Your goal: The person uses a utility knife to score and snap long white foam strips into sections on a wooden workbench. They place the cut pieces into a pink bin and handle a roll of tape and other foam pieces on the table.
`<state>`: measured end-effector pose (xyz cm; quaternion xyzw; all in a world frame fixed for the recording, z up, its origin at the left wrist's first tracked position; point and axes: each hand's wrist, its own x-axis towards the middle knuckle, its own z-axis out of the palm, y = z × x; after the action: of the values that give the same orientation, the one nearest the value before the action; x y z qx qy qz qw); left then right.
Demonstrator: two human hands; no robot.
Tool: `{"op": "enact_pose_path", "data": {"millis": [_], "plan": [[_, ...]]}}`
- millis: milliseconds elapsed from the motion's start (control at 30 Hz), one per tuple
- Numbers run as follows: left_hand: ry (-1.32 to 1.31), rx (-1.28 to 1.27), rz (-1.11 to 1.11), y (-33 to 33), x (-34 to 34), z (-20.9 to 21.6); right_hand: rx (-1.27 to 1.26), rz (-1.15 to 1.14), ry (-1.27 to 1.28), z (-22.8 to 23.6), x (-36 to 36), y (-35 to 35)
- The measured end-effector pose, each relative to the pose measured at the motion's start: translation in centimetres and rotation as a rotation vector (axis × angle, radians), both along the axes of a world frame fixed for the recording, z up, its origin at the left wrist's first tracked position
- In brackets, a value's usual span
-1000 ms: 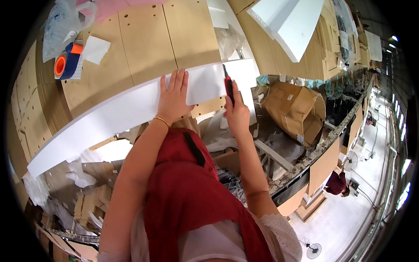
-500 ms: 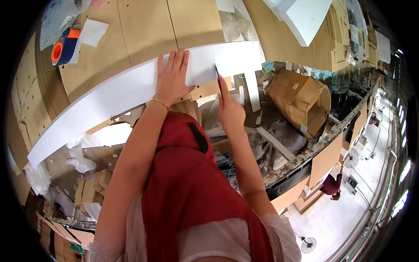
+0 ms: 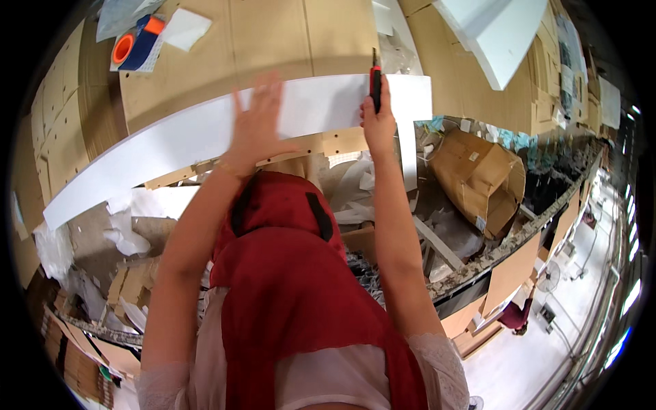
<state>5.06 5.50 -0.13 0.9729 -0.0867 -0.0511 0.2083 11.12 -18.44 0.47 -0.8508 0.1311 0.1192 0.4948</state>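
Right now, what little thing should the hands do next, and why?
I'd perhaps settle the left hand flat on the white strip first: it looks blurred, and I can't tell whether it is pressing. The right hand grips a red-and-black knife with its blade out, so a steady strip seems safer.

Tape roll (image 3: 137,53) behind the strip (image 3: 184,131), left — carton (image 3: 471,164), right.

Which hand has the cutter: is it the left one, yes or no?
No, the cutter is in the right hand, while the left hand is spread over the white board.
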Motion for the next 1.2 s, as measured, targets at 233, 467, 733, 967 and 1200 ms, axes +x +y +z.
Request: {"op": "enact_pose_path", "data": {"millis": [233, 467, 733, 967, 1200], "plan": [[-0.029, 0.185, 0.147, 8.5, -4.9, -1.9, 0.017, -0.032, 0.176, 3.3, -3.2, 5.9], [-0.07, 0.097, 0.174, 8.3, -4.2, -2.3, -0.292, 0.344, -0.165, 2.5, -8.8, 13.0], [-0.054, 0.06, 0.185, 8.4, -3.7, -1.6, 0.011, -0.054, 0.111, 3.2, -10.5, 9.3], [0.071, 0.095, 0.181, 8.8, -3.5, -1.1, 0.055, -0.044, 0.072, 2.8, -6.3, 10.6], [-0.013, 0.089, 0.17, 8.7, -3.1, -1.6, -0.35, 0.445, -0.025, 4.2, -5.8, 12.7]]}}
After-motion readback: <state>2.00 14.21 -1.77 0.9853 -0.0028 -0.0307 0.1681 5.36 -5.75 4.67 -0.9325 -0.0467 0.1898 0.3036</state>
